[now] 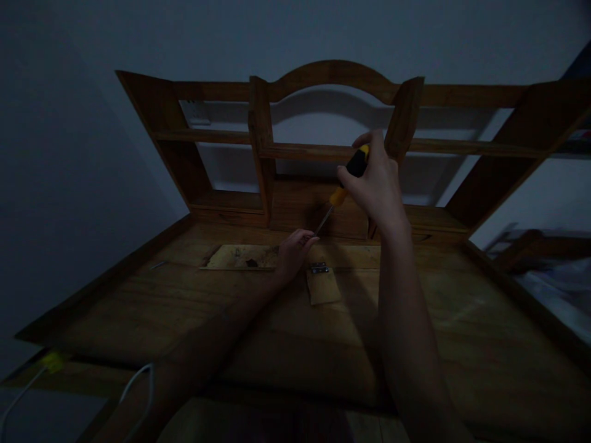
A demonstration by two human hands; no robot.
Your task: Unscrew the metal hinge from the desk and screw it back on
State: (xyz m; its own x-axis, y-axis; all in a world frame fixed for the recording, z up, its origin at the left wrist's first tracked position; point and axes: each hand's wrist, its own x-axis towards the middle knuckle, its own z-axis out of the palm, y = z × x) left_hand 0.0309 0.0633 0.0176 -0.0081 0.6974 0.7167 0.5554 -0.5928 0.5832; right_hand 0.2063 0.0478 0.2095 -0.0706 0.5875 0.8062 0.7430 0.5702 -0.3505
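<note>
My right hand (376, 181) is closed around the black and yellow handle of a screwdriver (338, 196). The tool slants down to the left. Its metal tip meets the pinched fingers of my left hand (292, 253), and whatever else they hold there is hidden. Below that hand lies a long pale wooden strip (240, 255) with dark, worn patches, partly covered by the hand. A small metal hinge (319, 268) sits where the strip borders a small square wooden piece (324, 289).
A wooden desk (184, 314) carries a shelf unit (265, 154) along its back, against the wall. To the left lies a small thin object (158, 265). A white cable (150, 381) hangs near my left forearm, and a yellow item (54, 362) is at the front left.
</note>
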